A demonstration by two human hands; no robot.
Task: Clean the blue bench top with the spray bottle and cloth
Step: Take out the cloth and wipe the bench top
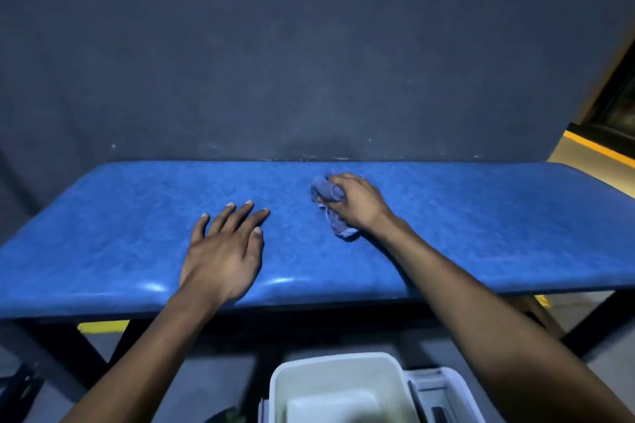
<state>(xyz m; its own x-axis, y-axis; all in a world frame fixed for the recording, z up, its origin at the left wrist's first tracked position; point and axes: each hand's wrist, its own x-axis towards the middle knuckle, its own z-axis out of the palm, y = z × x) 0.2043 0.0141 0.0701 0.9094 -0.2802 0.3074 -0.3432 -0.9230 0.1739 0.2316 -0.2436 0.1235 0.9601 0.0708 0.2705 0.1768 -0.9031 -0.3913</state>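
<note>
The padded blue bench top (120,227) runs across the view, glossy along its front edge. My right hand (357,201) presses a crumpled blue-grey cloth (326,194) onto the bench a little right of centre, near the back edge; part of the cloth trails out under the wrist. My left hand (226,247) lies flat on the bench left of centre, palm down, fingers spread, holding nothing. No spray bottle is in view.
A dark wall (309,45) stands right behind the bench. A white plastic bin (338,385) sits on the floor below my arms, with a grey tray (443,391) beside it. The bench's black legs (591,323) angle down. A yellow-edged step (598,151) lies at right.
</note>
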